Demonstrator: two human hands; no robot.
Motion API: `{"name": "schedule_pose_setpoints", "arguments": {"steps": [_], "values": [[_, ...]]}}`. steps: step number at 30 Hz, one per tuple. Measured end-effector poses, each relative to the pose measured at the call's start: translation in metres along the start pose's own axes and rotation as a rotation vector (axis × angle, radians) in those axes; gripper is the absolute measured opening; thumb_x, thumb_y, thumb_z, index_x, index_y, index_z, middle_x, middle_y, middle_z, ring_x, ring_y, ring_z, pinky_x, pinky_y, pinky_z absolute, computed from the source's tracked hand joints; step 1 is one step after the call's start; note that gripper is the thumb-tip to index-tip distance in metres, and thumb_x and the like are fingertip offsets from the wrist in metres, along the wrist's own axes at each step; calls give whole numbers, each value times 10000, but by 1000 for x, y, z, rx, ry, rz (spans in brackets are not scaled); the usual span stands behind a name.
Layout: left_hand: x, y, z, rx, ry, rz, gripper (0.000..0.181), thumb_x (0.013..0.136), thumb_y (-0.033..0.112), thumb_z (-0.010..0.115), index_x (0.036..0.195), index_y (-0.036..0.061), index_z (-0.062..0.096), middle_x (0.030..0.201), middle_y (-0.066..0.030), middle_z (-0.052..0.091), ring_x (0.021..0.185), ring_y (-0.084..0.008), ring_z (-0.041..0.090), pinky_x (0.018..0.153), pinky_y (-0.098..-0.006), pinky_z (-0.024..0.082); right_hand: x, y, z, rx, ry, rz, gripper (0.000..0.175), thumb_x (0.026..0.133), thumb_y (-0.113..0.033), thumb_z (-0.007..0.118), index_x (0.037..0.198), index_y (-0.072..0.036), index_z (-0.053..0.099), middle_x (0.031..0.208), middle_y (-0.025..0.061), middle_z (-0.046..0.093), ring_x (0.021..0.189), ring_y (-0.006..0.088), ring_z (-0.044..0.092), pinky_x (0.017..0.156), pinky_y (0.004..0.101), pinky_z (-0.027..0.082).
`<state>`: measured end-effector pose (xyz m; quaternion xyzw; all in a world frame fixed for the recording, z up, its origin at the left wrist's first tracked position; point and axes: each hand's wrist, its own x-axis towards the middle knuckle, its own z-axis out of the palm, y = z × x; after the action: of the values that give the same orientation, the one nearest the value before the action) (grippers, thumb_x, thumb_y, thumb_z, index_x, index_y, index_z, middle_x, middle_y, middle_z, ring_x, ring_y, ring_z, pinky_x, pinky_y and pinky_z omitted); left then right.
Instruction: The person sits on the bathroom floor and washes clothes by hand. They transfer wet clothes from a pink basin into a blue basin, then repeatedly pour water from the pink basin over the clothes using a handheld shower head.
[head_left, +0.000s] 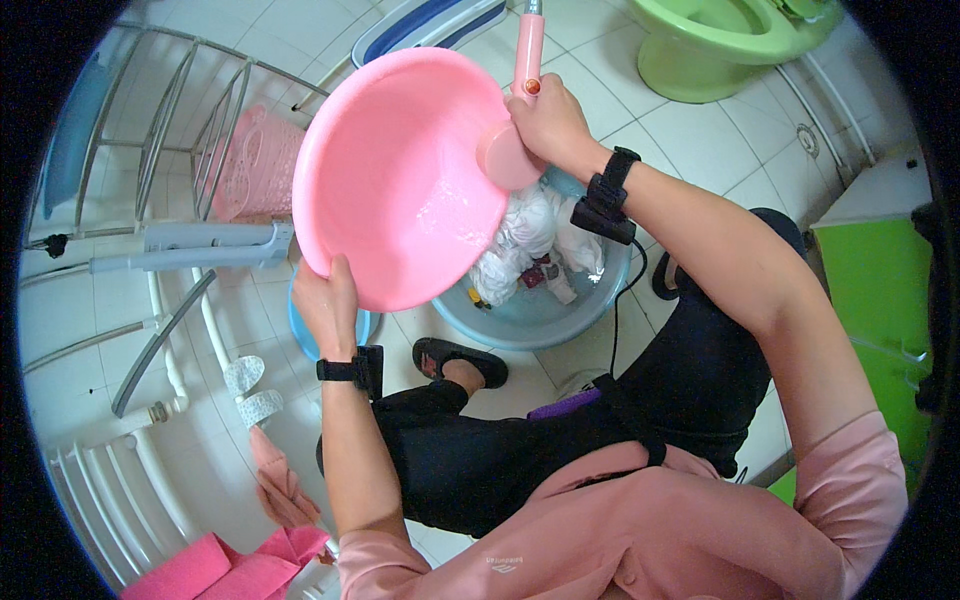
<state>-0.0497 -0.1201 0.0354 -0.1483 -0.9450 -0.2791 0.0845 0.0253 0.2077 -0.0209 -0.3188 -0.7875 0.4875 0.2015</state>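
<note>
My left hand (326, 304) grips the near-left rim of a pink plastic basin (367, 172), thumb on the inside of the rim. The basin is tilted, with a little water glinting on its inner wall. My right hand (551, 124) is closed on a pink shower head (511, 156), whose face points into the basin near its right rim. Below stands a larger blue-grey basin (525, 330) with water and wet white cloth (529, 225) in it, beside small dark red and yellow pieces. The pink basin partly covers it.
A blue basin (302, 322) stands on the floor at the left, near a metal rack (142, 150) and a white radiator (127, 502). A folded blue and white tub (427, 30) lies at the top. The green toilet (682, 67) and green cabinet (885, 292) are on the right.
</note>
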Motion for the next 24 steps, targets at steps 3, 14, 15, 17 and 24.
{"name": "schedule_pose_setpoints", "arguments": {"steps": [3, 14, 15, 17, 24], "values": [[2, -3, 0, -42, 29, 2, 327, 810, 167, 579, 1000, -82, 671, 927, -274, 702, 880, -413, 689, 790, -445, 522, -12, -1, -1, -50, -43, -11, 484, 895, -254, 658, 1117, 141, 489, 965, 329, 660, 894, 444, 687, 789, 480, 552], [5, -3, 16, -224, 83, -66, 335, 811, 155, 576, 1019, -92, 667, 896, -220, 718, 833, -273, 691, 790, -385, 516, -55, -25, 8, 27, -171, -33, 450, 900, -257, 657, 1102, 114, 501, 939, 310, 667, 893, 440, 682, 796, 483, 544], [5, -2, 19, -240, 87, -64, 336, 812, 156, 576, 1017, -94, 666, 888, -219, 717, 824, -266, 687, 785, -381, 514, -58, -27, 8, 34, -189, -28, 446, 900, -259, 659, 1097, 109, 502, 938, 308, 667, 894, 437, 684, 792, 479, 545], [5, -1, 23, -261, 93, -76, 335, 813, 155, 579, 1014, -98, 665, 878, -217, 716, 809, -255, 680, 775, -376, 512, -65, -33, 7, 62, -219, -9, 431, 900, -259, 660, 1087, 98, 506, 937, 304, 668, 892, 428, 687, 785, 470, 546], [4, -3, 37, -405, 87, -140, 317, 826, 132, 594, 1013, -115, 662, 905, -179, 730, 816, -203, 656, 767, -351, 508, -76, -39, 12, 239, -244, -46, 373, 905, -226, 652, 1042, 88, 505, 905, 285, 653, 859, 385, 687, 764, 436, 538]]}}
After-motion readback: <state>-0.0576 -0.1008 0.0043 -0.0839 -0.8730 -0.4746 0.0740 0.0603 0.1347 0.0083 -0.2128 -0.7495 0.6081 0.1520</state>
